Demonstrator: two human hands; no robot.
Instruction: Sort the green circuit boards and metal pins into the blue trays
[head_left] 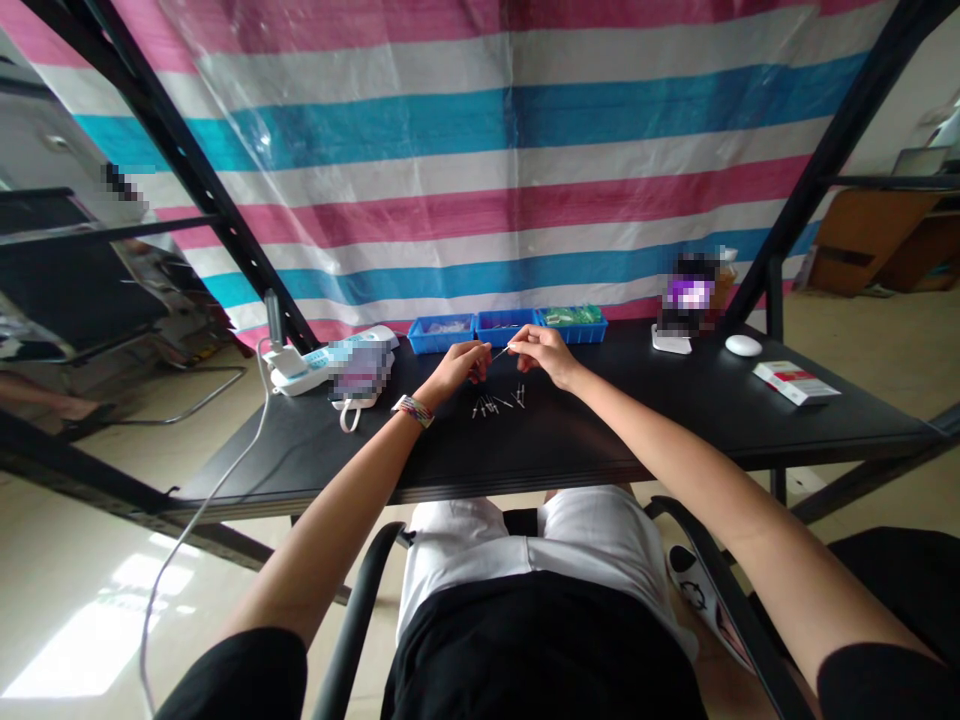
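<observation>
My left hand (463,366) and my right hand (543,354) meet above the black table, fingertips pinched close together. Between them runs a thin, needle-like stick (501,352), pale at the right end. The right fingers are closed on that pale end; its other end reaches the left fingertips, which are also closed. Just below the hands, several similar small thin sticks (487,406) with whitish parts lie loose on the tabletop. Behind the hands stand three blue bins: the left one (442,345) has clear pieces, the middle bin (491,338) is partly hidden, and the right bin (592,332) holds green items.
At the left lie a power strip (304,372) with a white cable (247,462) and a partly blurred-out device (363,372). On the right are a white stand (671,341), a white mouse (743,346) and a small box (795,383). A striped sheet (480,220) hangs behind the table (600,425).
</observation>
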